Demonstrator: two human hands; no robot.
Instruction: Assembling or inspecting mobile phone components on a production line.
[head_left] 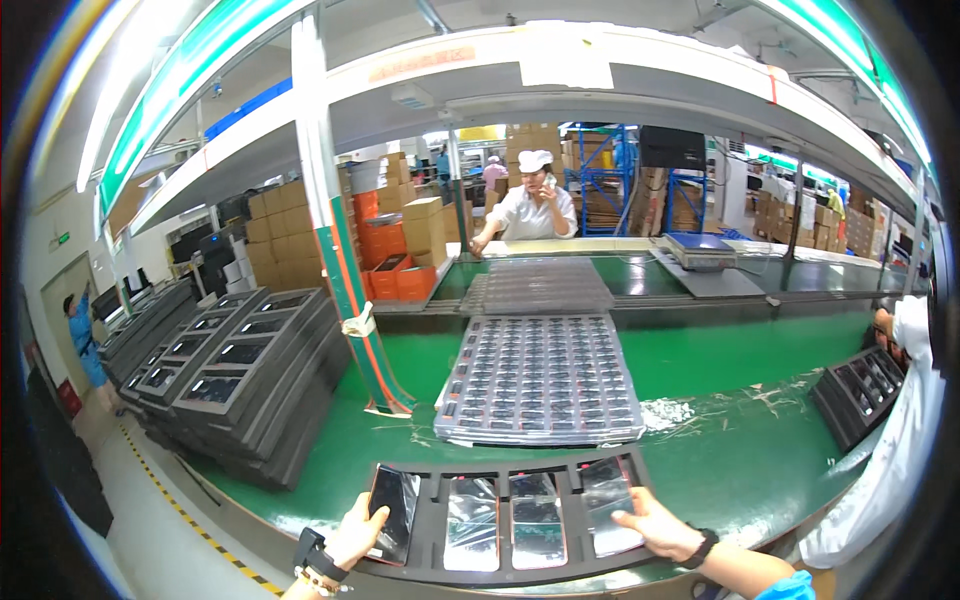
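A black foam tray (434, 540) lies at the near edge of the green bench, with flat, glossy phones in its slots. My left hand (352, 530) is closed on the leftmost phone (396, 515), thumb over its face; that phone sits tilted across the tray's left end. At the other end, my right hand (662, 528) grips the right edge of the rightmost phone (606, 500), its thumb on the glass. Whether its hidden fingers also touch the tray, I cannot tell. Two phones, a left one (471, 525) and a right one (538, 520), lie between my hands.
Beyond the tray stands a clear plastic tray (540, 435) of small parts, with stacked clear trays (537, 285) behind. Foam trays (250, 400) pile up at left beside a post (345, 270). A co-worker's sleeve (885, 470) and another foam tray (858, 395) are at right.
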